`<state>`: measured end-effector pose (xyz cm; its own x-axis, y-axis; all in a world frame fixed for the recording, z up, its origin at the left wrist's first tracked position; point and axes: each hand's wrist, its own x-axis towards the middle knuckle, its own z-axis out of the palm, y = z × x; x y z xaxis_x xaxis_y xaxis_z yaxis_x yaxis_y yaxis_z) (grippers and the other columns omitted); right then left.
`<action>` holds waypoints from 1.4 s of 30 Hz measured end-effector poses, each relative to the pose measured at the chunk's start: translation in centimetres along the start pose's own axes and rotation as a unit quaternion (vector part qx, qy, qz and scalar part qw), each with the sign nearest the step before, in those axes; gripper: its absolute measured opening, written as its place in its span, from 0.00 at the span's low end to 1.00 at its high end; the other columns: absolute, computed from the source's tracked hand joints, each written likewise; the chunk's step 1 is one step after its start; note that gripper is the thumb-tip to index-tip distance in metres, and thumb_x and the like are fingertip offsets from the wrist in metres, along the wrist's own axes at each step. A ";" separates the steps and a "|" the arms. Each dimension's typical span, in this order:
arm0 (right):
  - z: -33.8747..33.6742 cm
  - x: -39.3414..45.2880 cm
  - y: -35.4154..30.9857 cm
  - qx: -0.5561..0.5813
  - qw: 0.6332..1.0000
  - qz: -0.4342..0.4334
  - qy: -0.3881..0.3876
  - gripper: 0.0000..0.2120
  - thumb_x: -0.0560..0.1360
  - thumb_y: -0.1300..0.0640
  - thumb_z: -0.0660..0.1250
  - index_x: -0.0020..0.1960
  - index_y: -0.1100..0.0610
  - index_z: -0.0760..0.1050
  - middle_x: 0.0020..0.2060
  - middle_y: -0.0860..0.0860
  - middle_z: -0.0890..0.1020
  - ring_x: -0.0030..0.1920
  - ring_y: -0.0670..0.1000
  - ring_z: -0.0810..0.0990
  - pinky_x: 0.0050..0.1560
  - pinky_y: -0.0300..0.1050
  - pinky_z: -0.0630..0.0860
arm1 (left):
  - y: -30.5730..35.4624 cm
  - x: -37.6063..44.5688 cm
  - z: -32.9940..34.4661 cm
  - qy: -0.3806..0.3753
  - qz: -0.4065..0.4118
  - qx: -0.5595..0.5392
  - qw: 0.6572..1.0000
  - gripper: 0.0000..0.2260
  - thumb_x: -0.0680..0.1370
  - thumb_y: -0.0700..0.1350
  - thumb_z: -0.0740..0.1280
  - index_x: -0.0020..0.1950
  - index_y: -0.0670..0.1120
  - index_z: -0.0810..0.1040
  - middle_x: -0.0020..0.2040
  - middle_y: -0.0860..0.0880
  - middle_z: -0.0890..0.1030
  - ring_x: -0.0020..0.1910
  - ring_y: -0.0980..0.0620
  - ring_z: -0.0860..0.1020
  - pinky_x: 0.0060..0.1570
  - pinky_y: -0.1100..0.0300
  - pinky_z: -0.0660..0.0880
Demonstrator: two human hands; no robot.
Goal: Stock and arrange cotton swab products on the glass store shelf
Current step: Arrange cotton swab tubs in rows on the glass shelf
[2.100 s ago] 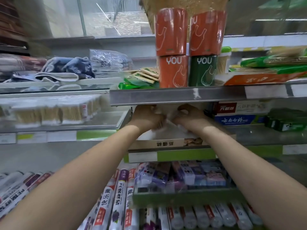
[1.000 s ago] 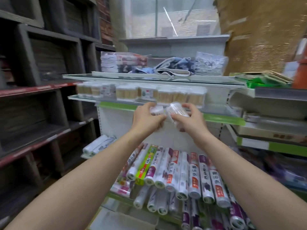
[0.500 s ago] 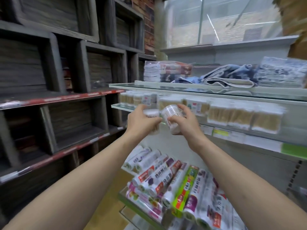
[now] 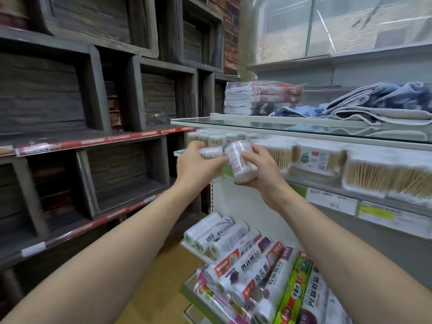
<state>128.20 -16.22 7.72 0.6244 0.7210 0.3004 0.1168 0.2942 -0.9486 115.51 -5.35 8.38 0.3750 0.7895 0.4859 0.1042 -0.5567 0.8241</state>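
Both arms reach forward toward the left end of the glass shelf point(image 4: 301, 181), where swab boxes point(image 4: 388, 176) stand in a row along its front. The right hand point(image 4: 261, 174) grips a round clear tub point(image 4: 238, 162) of cotton swabs, tilted so its top leans up and to the left; the fingers curl round its right side and under its lower end, while the labelled side faces the camera. The left hand point(image 4: 198, 164) holds a second tub point(image 4: 211, 153), mostly hidden behind the hand: the thumb lies over its near side and only its upper part shows above the knuckles. The two tubs touch or nearly touch between the hands; which, the blur leaves unclear. Both are held in the air just in front of the shelf's left corner, near the small tubs point(image 4: 210, 137) already standing at that end. Above, on the top glass point(image 4: 268, 123), lie a wrapped stack of towels point(image 4: 261, 99) and folded blue cloths point(image 4: 378, 101). Below the hands, rolls point(image 4: 245, 260) of plastic wrap lie slanted in a wire rack. Dark wooden cubbies point(image 4: 93, 108) fill the wall on the left.
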 end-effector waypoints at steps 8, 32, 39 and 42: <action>3.0 3.3 3.0 -0.091 0.995 -0.039 0.018 0.37 0.65 0.45 0.81 0.68 0.49 0.69 0.55 0.50 0.81 0.53 0.52 0.84 0.48 0.53 0.84 | -3.9 4.6 -1.2 -0.020 0.000 0.010 1.000 0.29 0.69 0.56 0.78 0.67 0.50 0.74 0.47 0.60 0.73 0.52 0.53 0.77 0.57 0.51 0.79; 10.5 8.8 4.4 -0.148 0.938 -0.011 0.313 0.32 0.62 0.42 0.79 0.59 0.56 0.76 0.48 0.53 0.85 0.47 0.54 0.86 0.50 0.56 0.83 | -10.7 16.7 -2.7 -0.229 0.051 -0.078 0.969 0.34 0.70 0.57 0.78 0.72 0.49 0.72 0.66 0.48 0.76 0.61 0.50 0.75 0.58 0.56 0.74; 9.7 10.3 3.4 -0.214 0.915 -0.026 0.340 0.28 0.64 0.41 0.78 0.57 0.55 0.79 0.46 0.52 0.86 0.45 0.53 0.86 0.49 0.54 0.83 | -11.0 18.1 -1.3 -0.228 0.049 -0.101 0.967 0.35 0.67 0.61 0.79 0.70 0.51 0.75 0.62 0.50 0.79 0.61 0.48 0.77 0.61 0.48 0.77; 9.4 10.7 3.1 -0.238 0.913 -0.025 0.329 0.25 0.66 0.44 0.78 0.57 0.56 0.78 0.47 0.51 0.85 0.45 0.51 0.85 0.50 0.52 0.83 | -11.1 18.2 -1.0 -0.227 0.055 -0.106 0.967 0.34 0.65 0.63 0.78 0.68 0.53 0.76 0.60 0.51 0.79 0.59 0.49 0.78 0.59 0.47 0.79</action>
<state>128.02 -1.71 8.94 0.9198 0.1347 0.3686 0.3830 -0.1034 -0.9179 120.27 15.46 8.39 0.7440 0.5073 0.4349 -0.1312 -0.5273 0.8395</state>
